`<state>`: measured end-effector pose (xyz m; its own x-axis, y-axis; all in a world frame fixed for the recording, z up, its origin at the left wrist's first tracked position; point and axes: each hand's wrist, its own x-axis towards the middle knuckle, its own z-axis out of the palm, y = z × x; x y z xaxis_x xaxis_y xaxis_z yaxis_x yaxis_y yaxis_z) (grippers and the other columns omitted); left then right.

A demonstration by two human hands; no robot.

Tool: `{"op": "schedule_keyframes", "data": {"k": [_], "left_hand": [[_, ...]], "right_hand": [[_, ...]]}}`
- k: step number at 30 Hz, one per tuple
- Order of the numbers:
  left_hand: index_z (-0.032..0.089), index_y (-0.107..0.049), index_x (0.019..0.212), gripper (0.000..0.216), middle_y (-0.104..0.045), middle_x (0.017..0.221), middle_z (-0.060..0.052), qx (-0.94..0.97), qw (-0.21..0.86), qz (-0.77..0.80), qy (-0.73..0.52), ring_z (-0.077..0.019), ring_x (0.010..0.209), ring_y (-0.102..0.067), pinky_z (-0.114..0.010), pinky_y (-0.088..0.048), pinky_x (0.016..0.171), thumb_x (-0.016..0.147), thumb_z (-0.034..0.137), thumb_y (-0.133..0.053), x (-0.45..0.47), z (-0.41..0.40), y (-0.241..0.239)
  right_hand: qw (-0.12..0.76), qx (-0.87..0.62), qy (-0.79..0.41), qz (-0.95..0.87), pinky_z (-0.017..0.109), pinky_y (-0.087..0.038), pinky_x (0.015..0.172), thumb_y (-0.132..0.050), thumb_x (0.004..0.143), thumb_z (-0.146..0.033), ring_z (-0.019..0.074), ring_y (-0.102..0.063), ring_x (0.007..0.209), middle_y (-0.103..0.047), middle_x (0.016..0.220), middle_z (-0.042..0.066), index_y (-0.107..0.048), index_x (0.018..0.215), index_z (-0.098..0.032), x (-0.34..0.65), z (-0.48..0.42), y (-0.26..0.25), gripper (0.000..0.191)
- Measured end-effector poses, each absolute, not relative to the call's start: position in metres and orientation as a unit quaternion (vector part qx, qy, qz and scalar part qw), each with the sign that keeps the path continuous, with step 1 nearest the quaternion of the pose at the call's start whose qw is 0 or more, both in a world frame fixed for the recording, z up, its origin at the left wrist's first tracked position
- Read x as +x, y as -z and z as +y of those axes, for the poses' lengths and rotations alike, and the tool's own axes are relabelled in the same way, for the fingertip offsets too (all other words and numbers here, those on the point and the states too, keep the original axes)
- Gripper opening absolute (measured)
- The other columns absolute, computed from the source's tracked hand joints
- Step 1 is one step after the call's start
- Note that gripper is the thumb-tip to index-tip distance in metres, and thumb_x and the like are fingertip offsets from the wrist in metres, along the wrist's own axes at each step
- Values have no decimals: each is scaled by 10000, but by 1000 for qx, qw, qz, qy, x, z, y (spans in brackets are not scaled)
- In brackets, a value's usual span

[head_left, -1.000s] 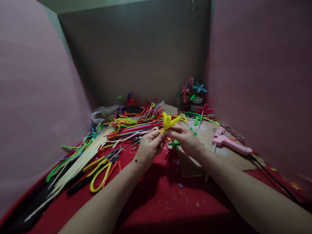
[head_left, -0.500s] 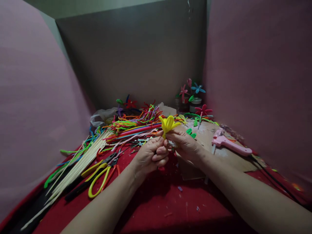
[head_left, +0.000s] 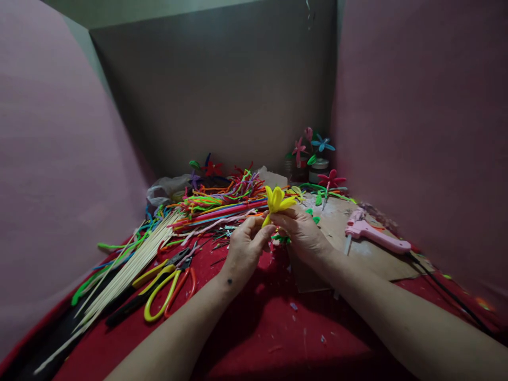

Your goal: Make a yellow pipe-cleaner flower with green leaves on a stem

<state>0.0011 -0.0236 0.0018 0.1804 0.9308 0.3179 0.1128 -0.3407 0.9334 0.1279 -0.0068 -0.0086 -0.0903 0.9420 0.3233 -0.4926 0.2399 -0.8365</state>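
Between my two hands, above the red cloth, is a yellow pipe-cleaner flower with its petals pointing up and outward. My left hand pinches the short yellow stem at the flower's base between thumb and fingers. From the right, my right hand grips the flower just under its petals; some of its fingertips are hidden. Green pipe-cleaner leaves show just beyond my right hand.
Left lie wooden sticks, pliers and scissors. Bundled pipe cleaners are heaped behind. A pink glue gun with a black cord rests on cardboard at right. Finished flowers stand by jars at the back.
My left hand has turned and uncurled from a fist-like hold to a pinch lower on the stem. The flower has tilted slightly to the right.
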Motion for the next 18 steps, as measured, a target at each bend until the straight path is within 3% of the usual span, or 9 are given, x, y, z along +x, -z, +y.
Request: {"op": "schedule_keyframes", "data": {"k": [4, 7, 12, 18], "left_hand": [[191, -601, 758, 122, -507, 562, 38, 705, 270, 429, -496, -90, 479, -433, -207, -323, 521, 766, 313, -608, 0, -25, 3], [205, -575, 655, 139, -470, 522, 37, 717, 227, 426, -503, -97, 472, -392, -210, -281, 521, 784, 256, -574, -2, -26, 4], [200, -568, 649, 173, -468, 541, 31, 711, 263, 416, -502, -100, 487, -369, -209, -273, 510, 809, 251, -529, -3, -25, 3], [175, -500, 620, 248, -375, 487, 61, 664, 386, 416, -487, -66, 427, -294, -198, -226, 431, 823, 316, -515, -1, -22, 1]], "right_hand": [[631, -224, -594, -445, 267, -419, 649, -703, 638, -221, 133, -535, 679, -660, 752, -9, -698, 765, -202, 125, -8, 10, 128], [630, -230, -597, -441, 271, -413, 678, -702, 637, -225, 138, -537, 701, -663, 741, -12, -704, 757, -204, 122, -9, 12, 122], [630, -252, -584, -446, 254, -371, 601, -711, 629, -252, 116, -476, 626, -648, 702, -21, -704, 735, -194, 122, -9, 13, 121], [598, -251, -611, -454, 220, -310, 497, -755, 607, -307, 90, -430, 563, -637, 715, -18, -706, 791, -199, 125, -8, 11, 219]]}}
